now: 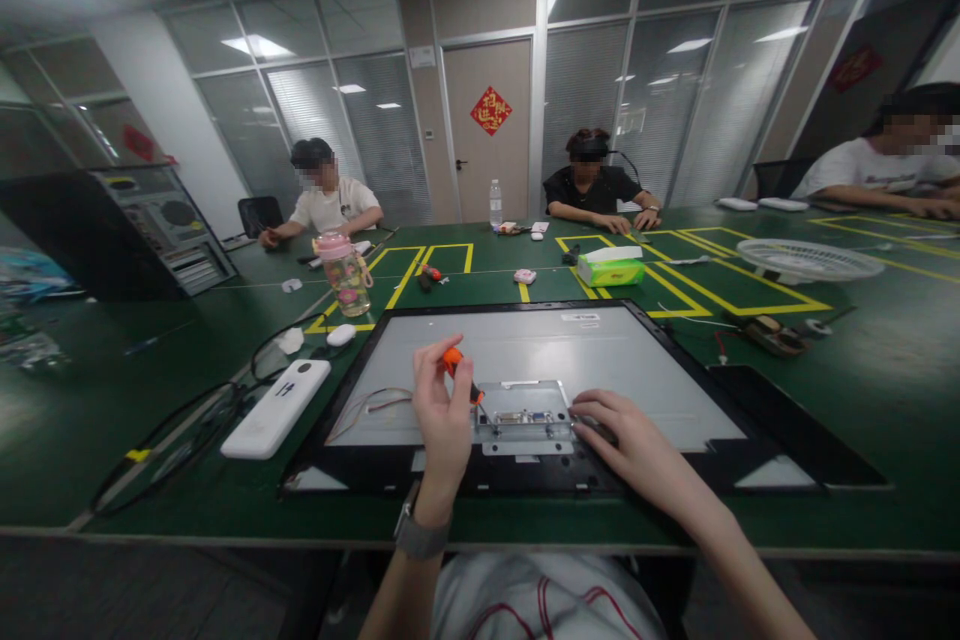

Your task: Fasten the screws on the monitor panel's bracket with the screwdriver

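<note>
Head view: left hand [439, 415] closes its fingers [463, 382] around an orange-and-black screwdriver [452, 361], above a silver metal bracket [525, 394].

The screwdriver's shaft slants from those fingers to the bracket's left end; contact at the tip is too small to tell. Right hand [628, 435] keeps slightly parted fingers at the bracket's right edge, though I cannot tell whether they grip. Beyond both sets of fingers, a grey, black-edged rectangular panel [637, 350] offers open room; nearer than them, a bare strip of green surface [600, 522] separates panel edge from surface edge.
</note>
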The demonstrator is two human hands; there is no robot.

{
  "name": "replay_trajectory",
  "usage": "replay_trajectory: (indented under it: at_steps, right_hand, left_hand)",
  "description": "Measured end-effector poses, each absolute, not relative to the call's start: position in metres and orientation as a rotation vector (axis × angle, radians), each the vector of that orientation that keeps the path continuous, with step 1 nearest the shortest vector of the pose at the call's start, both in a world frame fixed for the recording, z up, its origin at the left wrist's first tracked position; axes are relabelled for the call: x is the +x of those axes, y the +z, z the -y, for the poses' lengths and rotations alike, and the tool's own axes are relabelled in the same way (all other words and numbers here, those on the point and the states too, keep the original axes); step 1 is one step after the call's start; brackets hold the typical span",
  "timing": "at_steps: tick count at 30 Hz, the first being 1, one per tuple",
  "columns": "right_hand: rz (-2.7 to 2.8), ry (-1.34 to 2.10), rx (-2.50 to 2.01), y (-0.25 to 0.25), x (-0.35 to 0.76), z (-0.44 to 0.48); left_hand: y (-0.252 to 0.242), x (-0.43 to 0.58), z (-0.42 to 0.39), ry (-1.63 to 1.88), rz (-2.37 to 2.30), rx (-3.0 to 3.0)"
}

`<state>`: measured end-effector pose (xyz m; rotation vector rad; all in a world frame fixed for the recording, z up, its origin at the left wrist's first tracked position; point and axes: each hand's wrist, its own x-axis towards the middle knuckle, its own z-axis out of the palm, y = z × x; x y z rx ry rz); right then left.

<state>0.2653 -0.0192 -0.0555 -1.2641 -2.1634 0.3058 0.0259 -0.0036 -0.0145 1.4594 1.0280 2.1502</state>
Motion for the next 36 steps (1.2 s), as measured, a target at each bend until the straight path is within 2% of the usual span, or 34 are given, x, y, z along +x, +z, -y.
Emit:
replay_trajectory:
  at_steps: [5, 11, 17, 23, 29, 36]
  right_hand:
    - [2.171, 0.322, -1.269, -0.0545, 0.2652, 0.0199]
    - [2.159, 0.306, -1.264, -0.0554, 0.2653, 0.0201]
    - [2.168, 0.321, -1.266, -0.0533, 0.2647, 0.0202]
    - [2.161, 0.314, -1.271, -0.0547, 0.2651, 0.0201]
    - [2.163, 0.304, -1.253, -0.0551, 0.2654, 0.0202]
    - [2.153, 0.292, -1.259, -0.0554, 0.2652, 0.0199]
  left_hand:
    - [-0.0152, 0.0253, 0.0044, 2.042, -0.995, 1.376]
    - [-0.0137, 0.0262, 0.0039, 2.182, -1.026, 1.496]
    - [-0.0178, 0.0245, 0.0044, 2.048, -0.946, 1.399]
    - [-0.0151, 0.0251, 0.0047, 2.216, -1.029, 1.526]
    - [-0.0153, 0.0250, 0.0065, 2.100, -0.996, 1.427]
    - [-0.0145, 0.0248, 0.0051, 2.225, -1.032, 1.504]
